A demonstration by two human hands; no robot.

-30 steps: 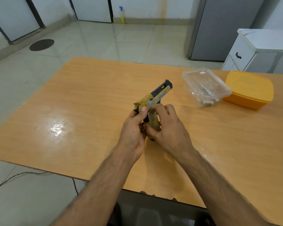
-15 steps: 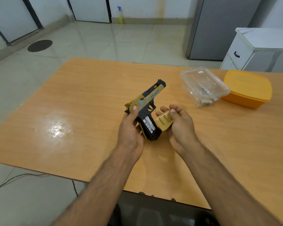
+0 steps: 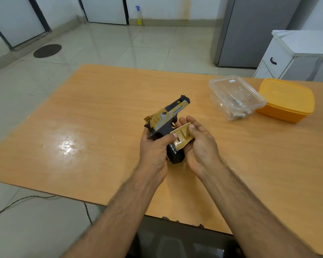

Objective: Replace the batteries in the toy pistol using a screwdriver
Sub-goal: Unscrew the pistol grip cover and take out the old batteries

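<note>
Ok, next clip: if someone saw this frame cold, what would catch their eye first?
Probably the yellow-and-black toy pistol gripped by the left hand above the middle of the orange wooden table, with the right hand holding a tan plastic grip cover just off its handle. Next, the bright yellow lidded plastic box and clear plastic container side by side at the table's far right.

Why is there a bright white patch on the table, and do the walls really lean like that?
Head view: the patch is glare from a light on the glossy table; the wide-angle lens bends the room's edges; the toy pistol and both hands look sharp.
</note>
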